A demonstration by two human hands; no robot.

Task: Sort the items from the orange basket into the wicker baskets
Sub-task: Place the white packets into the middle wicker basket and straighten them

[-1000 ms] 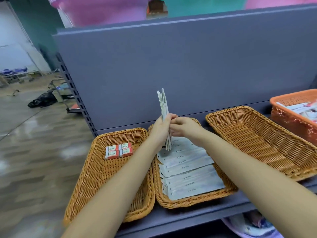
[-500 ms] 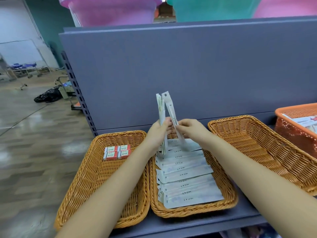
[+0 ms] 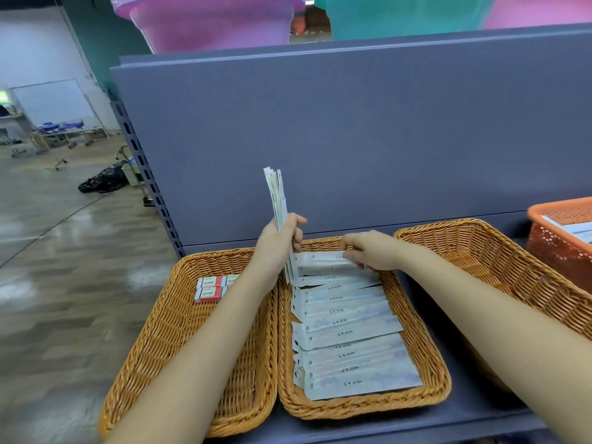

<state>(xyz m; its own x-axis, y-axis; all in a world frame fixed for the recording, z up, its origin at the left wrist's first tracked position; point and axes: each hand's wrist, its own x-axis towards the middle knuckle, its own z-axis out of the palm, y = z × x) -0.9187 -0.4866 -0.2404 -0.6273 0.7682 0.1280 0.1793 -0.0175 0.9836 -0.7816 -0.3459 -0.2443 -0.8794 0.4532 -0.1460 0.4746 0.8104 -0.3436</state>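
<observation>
Holding the spare packets [image 3: 278, 200] upright in our curled left hand [image 3: 279, 241] keeps them ready; our right hand [image 3: 368, 251] pinches one packet [image 3: 320, 259], laying it below into the middle wicker basket [image 3: 426, 357].

A tall grey-blue back panel [image 3: 352, 139] rose behind the grey shelf [image 3: 464, 421], its slotted upright [image 3: 150, 184] running down the left edge. Pink and teal plastic tubs [image 3: 211, 20] sat above it. To the left stretched a glossy wood-pattern floor [image 3: 48, 251] reflecting light, a black bag [image 3: 102, 181] lying there, metal-framed tables [image 3: 57, 133] before a pale wall [image 3: 32, 43].
</observation>
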